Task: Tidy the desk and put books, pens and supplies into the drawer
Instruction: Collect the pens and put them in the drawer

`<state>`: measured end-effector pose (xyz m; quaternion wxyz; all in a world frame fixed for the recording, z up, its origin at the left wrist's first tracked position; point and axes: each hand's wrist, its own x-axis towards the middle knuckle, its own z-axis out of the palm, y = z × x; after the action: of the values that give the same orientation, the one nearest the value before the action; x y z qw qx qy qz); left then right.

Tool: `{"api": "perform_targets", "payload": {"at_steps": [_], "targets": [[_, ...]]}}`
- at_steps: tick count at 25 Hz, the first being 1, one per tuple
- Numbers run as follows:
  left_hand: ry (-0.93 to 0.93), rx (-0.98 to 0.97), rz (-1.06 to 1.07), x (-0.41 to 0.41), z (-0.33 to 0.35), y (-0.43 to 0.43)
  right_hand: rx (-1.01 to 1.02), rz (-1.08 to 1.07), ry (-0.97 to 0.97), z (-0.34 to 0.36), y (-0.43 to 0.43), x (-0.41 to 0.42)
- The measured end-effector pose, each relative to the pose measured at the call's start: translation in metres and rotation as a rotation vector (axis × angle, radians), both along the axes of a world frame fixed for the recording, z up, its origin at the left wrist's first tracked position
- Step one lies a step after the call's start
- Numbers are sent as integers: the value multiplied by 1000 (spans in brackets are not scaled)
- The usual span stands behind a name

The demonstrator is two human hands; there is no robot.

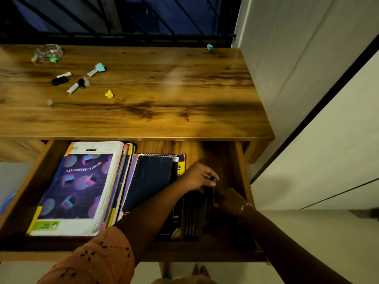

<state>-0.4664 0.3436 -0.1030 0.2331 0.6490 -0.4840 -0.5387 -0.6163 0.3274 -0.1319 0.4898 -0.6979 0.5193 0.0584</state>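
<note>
Drawer stands pulled out below the front edge of the wooden bench. Left hand is inside the drawer's right section, its fingers pinching a dark pen near its upper end; the pen stands roughly upright between fingertips and thumb. Right hand lies just beside and below it in deep shadow, wrist carrying a bracelet; whether its fingers are spread or closed cannot be told. Further dark pens lie in a row on the drawer floor beneath both hands. Left of them lies a dark blue notebook atop a spiral pad, then a stack topped by a purple book. On the bench, far left, small markers and caps lie scattered, with a yellow paper scrap nearby.
</note>
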Motion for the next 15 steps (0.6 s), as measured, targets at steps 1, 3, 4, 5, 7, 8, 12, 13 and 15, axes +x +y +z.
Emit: {"api": "perform_targets", "payload": {"at_steps": [1,3,4,5,7,8,12,13,15], "targets": [[-22,-6,-6,-1,-4,1,-18,16,21,0,1,-1],[-70,-17,-12,-2,-11,0,-53,72,76,1,6,0],[-107,-25,-25,-3,-14,-1,-83,105,102,0,8,1],[-161,-40,-51,-4,-16,-1,-101,115,120,0,10,1],[-301,-83,-130,-7,-18,-1,-118,118,147,-2,12,2],[-360,-98,-165,-8,-19,-1,-125,134,166,-3,13,2],[-516,-101,-265,-10,-25,0,-113,188,222,-6,17,3],[-562,-102,-286,-10,-28,0,-97,196,235,-7,18,2],[-638,-99,-305,-12,-32,3,-61,193,230,-5,20,4]]}}
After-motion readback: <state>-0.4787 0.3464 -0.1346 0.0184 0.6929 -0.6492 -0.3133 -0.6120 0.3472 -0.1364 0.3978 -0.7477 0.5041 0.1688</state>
